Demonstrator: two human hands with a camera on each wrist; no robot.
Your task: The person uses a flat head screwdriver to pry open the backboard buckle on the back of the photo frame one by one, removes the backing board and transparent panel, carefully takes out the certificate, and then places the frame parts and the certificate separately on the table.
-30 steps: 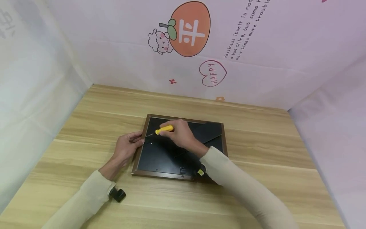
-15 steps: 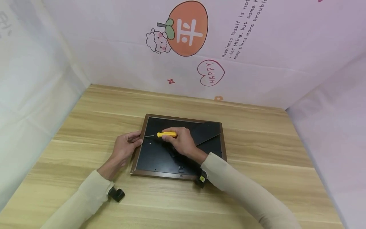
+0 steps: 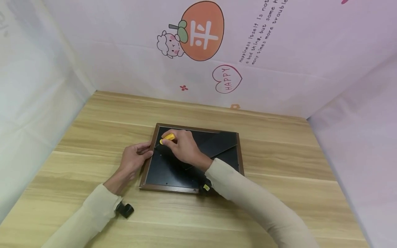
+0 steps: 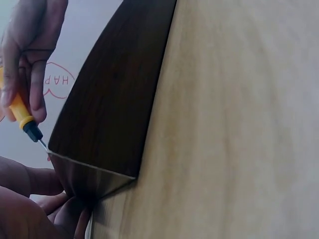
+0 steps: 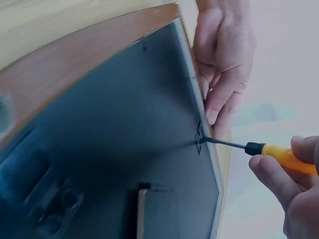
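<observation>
Screwdriver (image 3: 169, 137) is pinched between the thumb and fingers of the right hand (image 3: 185, 147), its shaft slanting down to the left side of the frame (image 3: 173, 189). The right wrist view shows the tip at a small clip (image 5: 199, 140) beside the frame's inner edge; it seems to touch, though the spot is dim. The left hand (image 3: 132, 159) rests its thumb and loosely extended fingers against the outer edge. The frame lies back up on the table (image 3: 285, 155), its stand (image 3: 221, 145) partly hidden by the right hand.
</observation>
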